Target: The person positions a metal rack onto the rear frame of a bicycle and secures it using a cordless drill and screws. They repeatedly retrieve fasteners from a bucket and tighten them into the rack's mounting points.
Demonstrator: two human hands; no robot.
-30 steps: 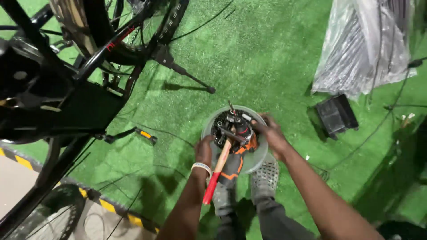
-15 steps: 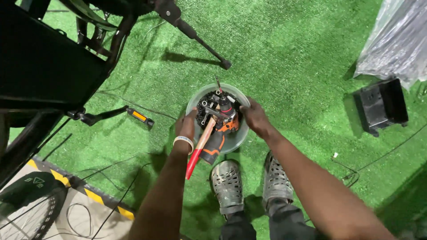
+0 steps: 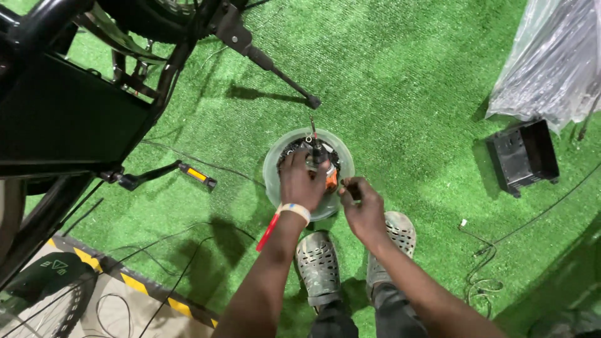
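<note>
A round pale tub [image 3: 273, 164] stands on the green turf, filled with dark metal tools and an orange-bodied one [image 3: 330, 178]. My left hand [image 3: 300, 178], with a white band at the wrist, reaches into the tub and its fingers curl around the tools in the middle. A red-handled tool [image 3: 269, 230] sticks out over the near rim, under my left wrist. Just off the tub's near right rim, my right hand [image 3: 364, 206] pinches a small dark part [image 3: 350, 188] between thumb and fingers. My feet in grey perforated clogs [image 3: 319, 263] are right behind the tub.
A black bicycle frame [image 3: 69, 112] fills the left, its kickstand [image 3: 275, 70] planted beyond the tub and a pedal [image 3: 195, 174] to the tub's left. A black box [image 3: 523, 156] and a plastic-wrapped bundle [image 3: 551, 56] lie at right. Cables [image 3: 482, 266] trail nearby; a yellow-black strip [image 3: 138, 285] edges the turf.
My right hand has drawn back out of the tub to its near right rim, pinching a small dark part. My left hand has shifted further over the tools.
</note>
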